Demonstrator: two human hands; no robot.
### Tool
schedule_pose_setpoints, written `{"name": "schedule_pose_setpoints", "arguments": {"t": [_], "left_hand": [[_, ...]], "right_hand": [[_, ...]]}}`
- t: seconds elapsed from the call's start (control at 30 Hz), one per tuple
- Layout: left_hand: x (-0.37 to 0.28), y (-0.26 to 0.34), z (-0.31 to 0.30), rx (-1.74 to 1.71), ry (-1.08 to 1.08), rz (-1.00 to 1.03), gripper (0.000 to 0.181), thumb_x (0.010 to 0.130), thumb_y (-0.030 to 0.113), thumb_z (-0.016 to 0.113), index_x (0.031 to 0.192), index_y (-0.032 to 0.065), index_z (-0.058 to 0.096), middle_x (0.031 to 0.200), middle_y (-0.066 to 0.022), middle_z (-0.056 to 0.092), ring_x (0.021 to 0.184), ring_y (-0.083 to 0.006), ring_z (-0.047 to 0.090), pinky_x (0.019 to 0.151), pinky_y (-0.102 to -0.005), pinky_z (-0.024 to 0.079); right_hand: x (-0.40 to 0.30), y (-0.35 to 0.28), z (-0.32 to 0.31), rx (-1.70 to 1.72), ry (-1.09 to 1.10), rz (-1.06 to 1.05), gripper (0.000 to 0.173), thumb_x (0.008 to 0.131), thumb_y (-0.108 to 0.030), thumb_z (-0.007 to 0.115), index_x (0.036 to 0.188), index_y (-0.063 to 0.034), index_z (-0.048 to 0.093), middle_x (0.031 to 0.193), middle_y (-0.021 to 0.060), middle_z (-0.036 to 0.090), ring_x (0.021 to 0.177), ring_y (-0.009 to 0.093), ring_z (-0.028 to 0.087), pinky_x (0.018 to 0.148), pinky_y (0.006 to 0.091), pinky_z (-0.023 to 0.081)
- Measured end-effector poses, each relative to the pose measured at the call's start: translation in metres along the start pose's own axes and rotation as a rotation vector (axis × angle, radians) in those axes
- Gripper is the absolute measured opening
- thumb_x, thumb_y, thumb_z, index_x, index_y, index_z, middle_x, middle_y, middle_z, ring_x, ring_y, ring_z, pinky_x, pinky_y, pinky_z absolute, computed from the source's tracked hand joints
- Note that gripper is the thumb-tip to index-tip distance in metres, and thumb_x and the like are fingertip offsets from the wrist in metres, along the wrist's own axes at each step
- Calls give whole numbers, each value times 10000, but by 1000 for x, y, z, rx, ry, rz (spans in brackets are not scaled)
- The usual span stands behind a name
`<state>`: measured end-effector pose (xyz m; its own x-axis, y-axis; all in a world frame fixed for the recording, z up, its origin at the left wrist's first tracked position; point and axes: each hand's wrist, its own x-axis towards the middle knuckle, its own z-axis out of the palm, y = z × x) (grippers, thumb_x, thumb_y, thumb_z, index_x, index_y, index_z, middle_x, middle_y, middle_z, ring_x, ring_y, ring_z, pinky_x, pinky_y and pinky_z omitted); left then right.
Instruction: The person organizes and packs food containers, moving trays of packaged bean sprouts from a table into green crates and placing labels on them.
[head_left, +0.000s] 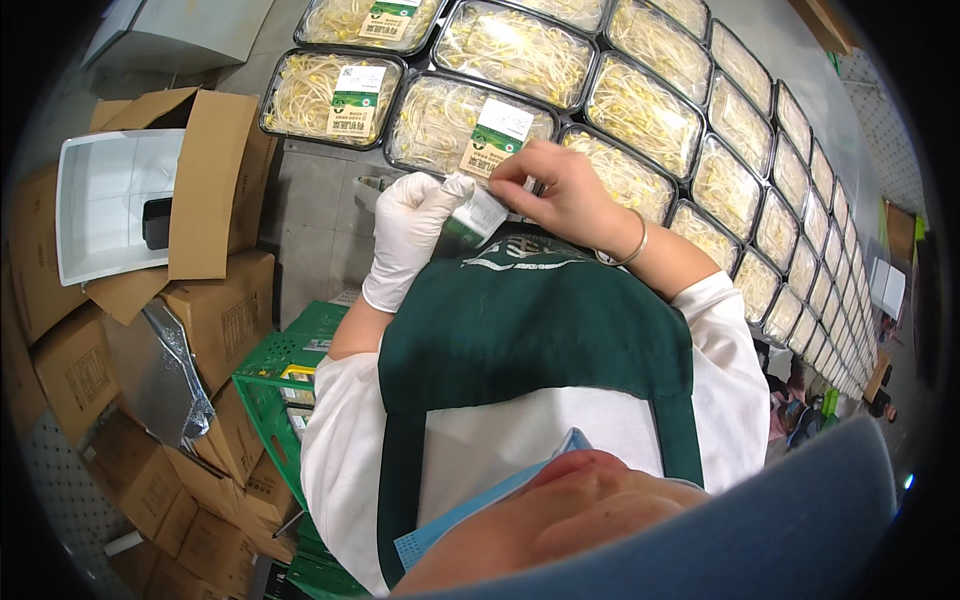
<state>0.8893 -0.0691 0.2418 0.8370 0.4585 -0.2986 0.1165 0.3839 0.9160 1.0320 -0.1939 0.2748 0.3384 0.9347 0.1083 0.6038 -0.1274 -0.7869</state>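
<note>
My left hand (409, 229), in a white glove, pinches a printed green and white label (480, 216) between thumb and fingers, in front of the apron's top edge. Close by on its right is my bare right hand (559, 184), with a bangle at the wrist; its thumb and forefinger come together at the label's upper edge. Just beyond the hands lies a black plastic tray of bean sprouts (431, 124) under clear film, with a label across its right part. Another labelled sprout tray (300, 94) is to its left.
Many film-covered sprout trays (645, 112) stand in rows, curving off to the right. At the left are a white foam box (67, 210), stacked cardboard boxes (225, 322) and a green plastic crate (255, 397). People (795, 412) are far off at the right.
</note>
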Motion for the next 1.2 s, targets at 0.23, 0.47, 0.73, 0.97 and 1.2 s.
{"name": "schedule_pose_setpoints", "arguments": {"t": [0.23, 0.47, 0.73, 0.97, 1.2], "left_hand": [[4, -11, 14, 130, 227, 248, 229, 701, 40, 665, 567, 38, 479, 554, 34, 460, 537, -26, 407, 493, -187, 382], [4, 6, 18, 273, 112, 39, 183, 731, 118, 649, 829, -8, 559, 739, -25, 594, 645, -36, 506, 592, -188, 428], [-1, -10, -33, 56, 174, -219, 95, 723, 15, 616, 807, -8, 578, 748, -48, 594, 672, -78, 553, 625, -199, 445], [-1, -15, -29, -57, 168, -71, 99, 734, -22, 582, 832, -16, 572, 756, -45, 593, 691, -82, 549, 637, -191, 444], [26, -17, -40, 575, -199, 222, 218, 774, 2, 546, 991, 2, 553, 876, -36, 591, 810, -79, 529, 737, -214, 419]], "right_hand": [[18, 2, -12, 23, -247, -77, 254, 686, -236, 666, 821, -35, 587, 780, 76, 588, 682, 198, 560, 612, 269, 447], [47, 32, -45, 146, 25, 148, 107, 744, -137, 609, 801, -51, 635, 702, 38, 620, 635, 89, 566, 561, 239, 459], [79, 132, -68, -469, 327, 73, 193, 770, -228, 540, 848, -53, 565, 696, 106, 570, 659, 228, 547, 607, 338, 445], [63, 119, -49, -1036, 516, -15, 367, 812, -340, 486, 1088, -98, 489, 957, 163, 540, 834, 271, 531, 717, 367, 420], [22, 27, -34, 51, -45, -53, 199, 755, -94, 585, 941, -34, 547, 783, 90, 567, 680, 173, 557, 603, 270, 446]]}}
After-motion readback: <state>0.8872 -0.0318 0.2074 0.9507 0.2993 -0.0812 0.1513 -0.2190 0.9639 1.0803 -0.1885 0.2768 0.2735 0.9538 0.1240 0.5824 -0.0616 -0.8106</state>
